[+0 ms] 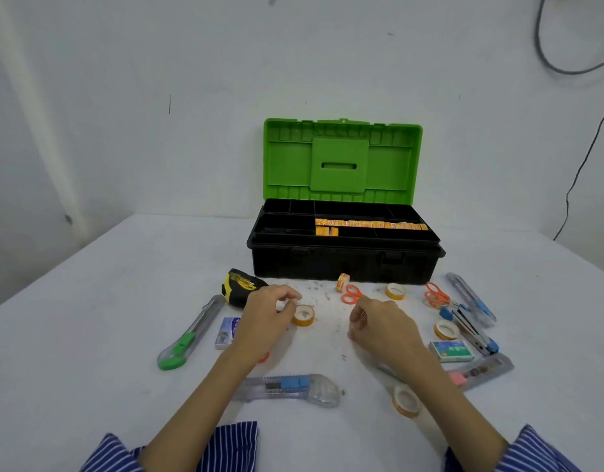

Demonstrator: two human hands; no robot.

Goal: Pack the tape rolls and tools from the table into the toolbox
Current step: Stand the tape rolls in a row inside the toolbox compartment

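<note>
The black toolbox (343, 264) stands open at the back of the table, its green lid (341, 161) upright. Its top tray holds a row of yellow-orange packets (372, 225). My left hand (266, 318) pinches the left rim of a yellowish tape roll (304, 315) that lies flat on the table. My right hand (379, 325) hovers beside it with loosely curled fingers and holds nothing that I can see. More tape rolls lie at the front (406, 401), right (446, 330) and near the box (395, 291), and a small one (343, 281) stands on edge.
A yellow-black tape measure (241, 286), a green cutter (185, 335) and a staple box (227, 332) lie on the left. A blue cutter (290, 386) lies in front. Orange scissors (351, 294), more scissors (436, 296), a stapler (474, 330) and cutters (470, 301) crowd the right.
</note>
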